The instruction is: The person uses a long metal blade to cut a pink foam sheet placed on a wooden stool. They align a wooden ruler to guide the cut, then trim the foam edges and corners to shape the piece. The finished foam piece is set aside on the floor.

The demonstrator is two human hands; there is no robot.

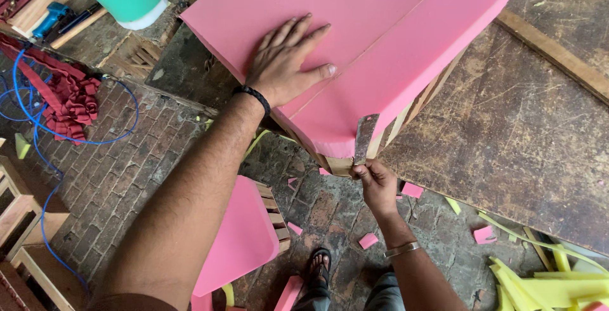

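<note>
No packages, labels, signs or screens showed anywhere in the view, neither near the hands nor farther out from the grip.
</note>
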